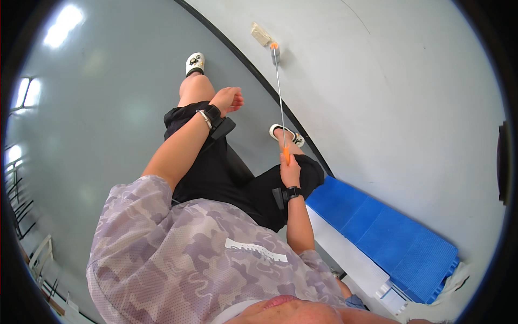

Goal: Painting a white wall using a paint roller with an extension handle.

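In my right hand (290, 168) is the orange handle of a long thin metal rod (280, 97). Away from me, the rod ends in a small grey-and-orange head (275, 54) at the white wall. Right beside that head is a beige rectangular block (260, 34) on the wall; whether the two touch, I cannot tell. My left hand (229, 100) hovers over my left leg, its fingers curled together with nothing visible in them. A black strap with a dark flat piece sits on each of my wrists.
A white wall (388, 108) rises ahead and to the right, with a black skirting strip (245, 56) along the grey floor (108, 135). To my right, blue ribbed panels (377, 232) lie on a white unit. Chair frames (40, 254) stand at the far left.
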A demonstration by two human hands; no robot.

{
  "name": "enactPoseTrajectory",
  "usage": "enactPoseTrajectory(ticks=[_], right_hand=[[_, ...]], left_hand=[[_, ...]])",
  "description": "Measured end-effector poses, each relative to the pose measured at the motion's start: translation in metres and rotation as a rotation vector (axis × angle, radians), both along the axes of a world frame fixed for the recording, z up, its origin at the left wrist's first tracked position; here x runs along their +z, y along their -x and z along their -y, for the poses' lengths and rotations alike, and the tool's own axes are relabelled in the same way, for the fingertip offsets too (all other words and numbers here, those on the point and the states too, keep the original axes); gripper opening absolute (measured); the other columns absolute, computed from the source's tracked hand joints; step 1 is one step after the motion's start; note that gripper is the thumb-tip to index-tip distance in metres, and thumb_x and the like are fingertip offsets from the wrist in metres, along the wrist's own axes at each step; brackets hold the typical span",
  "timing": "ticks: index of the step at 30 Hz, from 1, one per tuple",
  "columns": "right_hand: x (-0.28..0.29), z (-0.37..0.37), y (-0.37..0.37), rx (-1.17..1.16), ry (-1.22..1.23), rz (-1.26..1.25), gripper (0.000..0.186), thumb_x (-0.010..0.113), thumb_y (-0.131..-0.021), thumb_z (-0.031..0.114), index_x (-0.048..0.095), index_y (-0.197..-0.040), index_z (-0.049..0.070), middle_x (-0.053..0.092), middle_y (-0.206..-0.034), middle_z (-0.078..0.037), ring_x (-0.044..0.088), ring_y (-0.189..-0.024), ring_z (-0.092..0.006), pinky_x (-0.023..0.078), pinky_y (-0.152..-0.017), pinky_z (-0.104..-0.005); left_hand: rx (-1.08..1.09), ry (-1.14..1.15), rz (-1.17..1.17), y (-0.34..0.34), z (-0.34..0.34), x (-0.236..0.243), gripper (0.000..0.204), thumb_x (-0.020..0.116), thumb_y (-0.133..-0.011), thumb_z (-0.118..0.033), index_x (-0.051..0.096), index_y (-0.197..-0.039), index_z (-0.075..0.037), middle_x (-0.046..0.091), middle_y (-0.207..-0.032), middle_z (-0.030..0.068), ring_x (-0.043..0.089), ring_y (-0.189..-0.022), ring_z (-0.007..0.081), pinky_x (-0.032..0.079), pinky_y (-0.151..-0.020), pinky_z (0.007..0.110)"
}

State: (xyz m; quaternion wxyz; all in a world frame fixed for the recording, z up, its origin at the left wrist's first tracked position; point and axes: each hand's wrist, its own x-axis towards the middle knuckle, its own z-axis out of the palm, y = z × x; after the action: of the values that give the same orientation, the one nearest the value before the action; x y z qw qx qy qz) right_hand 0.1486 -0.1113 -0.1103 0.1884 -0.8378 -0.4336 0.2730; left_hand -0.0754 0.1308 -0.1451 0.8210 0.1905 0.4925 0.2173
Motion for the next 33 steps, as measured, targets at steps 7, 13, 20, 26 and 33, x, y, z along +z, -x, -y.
enactPoseTrajectory(ticks=[7, 13, 20, 26, 33], right_hand=[[0.033, -0.006, -0.004, -0.071, 0.063, -0.172, 0.03, 0.054, -0.089, 0.03, 0.051, -0.075, 0.003, 0.047, -0.054, 0.0, 0.044, -0.045, -0.0066, 0.035, -0.041, -0.0226], [0.049, -0.002, -0.008, 0.066, -0.19, 0.016, 0.031, 0.05, -0.091, 0.032, 0.056, -0.09, 0.001, 0.05, -0.054, -0.003, 0.049, -0.046, -0.0105, 0.038, -0.044, -0.0262], [-0.011, -0.006, -0.043, 0.052, 0.133, 0.127, 0.044, 0.047, -0.089, 0.041, 0.059, -0.087, -0.001, 0.056, -0.056, -0.011, 0.057, -0.052, -0.0214, 0.043, -0.051, -0.0336], [0.031, -0.009, -0.021, 0.079, -0.097, 0.112, 0.039, 0.048, -0.091, 0.037, 0.059, -0.091, 0.0, 0.053, -0.054, -0.008, 0.053, -0.048, -0.0162, 0.04, -0.047, -0.0307], [0.027, -0.014, -0.029, 0.006, -0.171, 0.058, 0.04, 0.048, -0.09, 0.036, 0.057, -0.1, -0.001, 0.061, -0.076, -0.023, 0.06, -0.073, -0.0391, 0.047, -0.064, -0.0391]], left_hand=[[-0.004, -0.03, 0.016, 0.001, -0.003, -0.006, 0.02, 0.053, -0.086, -0.028, 0.049, -0.085, -0.009, 0.055, -0.077, 0.0027, 0.056, -0.074, 0.0157, 0.046, -0.069, 0.029], [-0.033, -0.044, -0.018, -0.003, -0.003, -0.001, 0.018, 0.052, -0.084, -0.025, 0.048, -0.087, -0.008, 0.054, -0.078, 0.0039, 0.056, -0.072, 0.0159, 0.046, -0.067, 0.03], [-0.03, -0.059, -0.044, -0.002, 0.001, -0.001, 0.019, 0.052, -0.085, -0.027, 0.048, -0.087, -0.008, 0.054, -0.078, 0.0037, 0.056, -0.072, 0.0157, 0.046, -0.068, 0.03], [-0.022, -0.055, -0.053, 0.001, -0.002, -0.002, 0.02, 0.053, -0.086, -0.028, 0.048, -0.086, -0.009, 0.054, -0.077, 0.003, 0.056, -0.072, 0.0154, 0.046, -0.068, 0.03], [-0.072, -0.078, -0.089, -0.004, 0.001, -0.007, 0.021, 0.054, -0.085, -0.029, 0.048, -0.087, -0.009, 0.053, -0.079, 0.0037, 0.055, -0.074, 0.0155, 0.046, -0.069, 0.03]])
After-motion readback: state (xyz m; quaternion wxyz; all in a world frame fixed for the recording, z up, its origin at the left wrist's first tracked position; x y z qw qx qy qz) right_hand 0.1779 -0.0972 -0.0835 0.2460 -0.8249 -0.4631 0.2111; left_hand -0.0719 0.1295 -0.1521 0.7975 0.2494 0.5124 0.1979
